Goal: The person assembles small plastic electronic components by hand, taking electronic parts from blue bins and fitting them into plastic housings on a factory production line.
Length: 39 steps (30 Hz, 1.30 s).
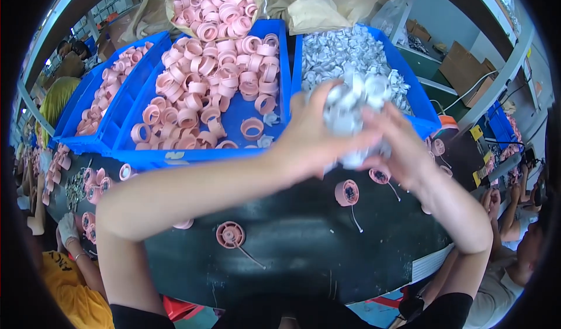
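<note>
Between my two hands is a blurred clump of small white plastic parts, lifted in front of the right-hand blue bin. My left hand cups the clump from the left, its fingers curled round it. From the right, my right hand presses against the same clump with bent fingers. More loose white plastic parts fill the bin behind. Below the hands, a pink ring-shaped housing with a thin white wire lies on the dark green work surface.
A wide blue bin holds many pink rings, with a few white parts among them. Another blue bin stands further left. Behind, a sack overflows with pink rings. Wired pink housings dot the surface. People sit at both sides.
</note>
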Available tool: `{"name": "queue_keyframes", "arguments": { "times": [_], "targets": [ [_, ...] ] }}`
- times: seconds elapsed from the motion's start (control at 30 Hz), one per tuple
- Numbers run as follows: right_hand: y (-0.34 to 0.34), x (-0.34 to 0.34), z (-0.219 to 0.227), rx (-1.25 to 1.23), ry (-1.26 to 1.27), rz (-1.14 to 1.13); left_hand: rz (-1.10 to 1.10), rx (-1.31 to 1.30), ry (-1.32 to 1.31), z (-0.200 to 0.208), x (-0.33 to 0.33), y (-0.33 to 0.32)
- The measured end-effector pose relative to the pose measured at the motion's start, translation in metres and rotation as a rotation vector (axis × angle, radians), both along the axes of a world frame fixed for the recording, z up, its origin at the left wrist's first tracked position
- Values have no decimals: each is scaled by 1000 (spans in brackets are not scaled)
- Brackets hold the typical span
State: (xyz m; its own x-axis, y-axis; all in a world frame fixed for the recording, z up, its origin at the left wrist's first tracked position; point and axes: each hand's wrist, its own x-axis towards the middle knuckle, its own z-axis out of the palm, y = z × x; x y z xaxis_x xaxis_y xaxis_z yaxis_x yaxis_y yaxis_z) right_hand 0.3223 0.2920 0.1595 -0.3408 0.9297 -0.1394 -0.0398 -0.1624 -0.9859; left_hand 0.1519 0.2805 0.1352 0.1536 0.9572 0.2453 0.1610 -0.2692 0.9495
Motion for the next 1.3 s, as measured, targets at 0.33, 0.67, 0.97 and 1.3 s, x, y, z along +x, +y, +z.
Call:
{"name": "queue_keyframes", "arguments": {
  "times": [0.33,0.67,0.97,1.3],
  "targets": [
    [-88,-13,-90,-313,23,148,5,-89,310,-95,-20,-111],
    [-38,-6,-63,-230,-311,455,-219,-201,679,-54,-51,-86],
    [170,60,-28,468,-949,-22,-215,309,576,18,-35,12],
    [292,36,-116,469,-1237,273,95,-40,1215,-88,25,231]
  ]
}}
